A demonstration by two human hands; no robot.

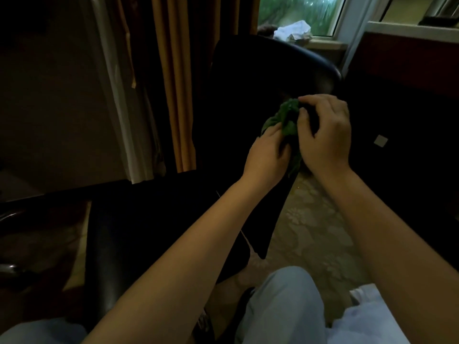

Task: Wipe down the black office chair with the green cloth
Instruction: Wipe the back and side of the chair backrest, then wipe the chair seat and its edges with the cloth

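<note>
Nearest the camera, light blue trouser legs fill the bottom edge, cut off by the frame, and a foot in a dark sandal shows dimly between them on the patterned floor. Both bare forearms reach forward from here. Much of the room is in deep shadow, so the black office chair reads mostly as a dark mass: its seat lies at lower left, its backrest rises toward the window, and where one part ends and the next begins is hard to make out. A chrome armrest or frame at the far left edge is barely visible.

Farther out, the left hand and right hand meet in front of the backrest's right side. The green cloth is bunched between them: the left hand's fingers curl closed around its lower part, and the right hand's fingers bend over its upper edge, pinching it. Most of the cloth is hidden by the hands; whether it touches the chair cannot be told.

Beyond, orange curtains hang at left, and a window shows blurred greenery with crumpled white material on its sill.
</note>
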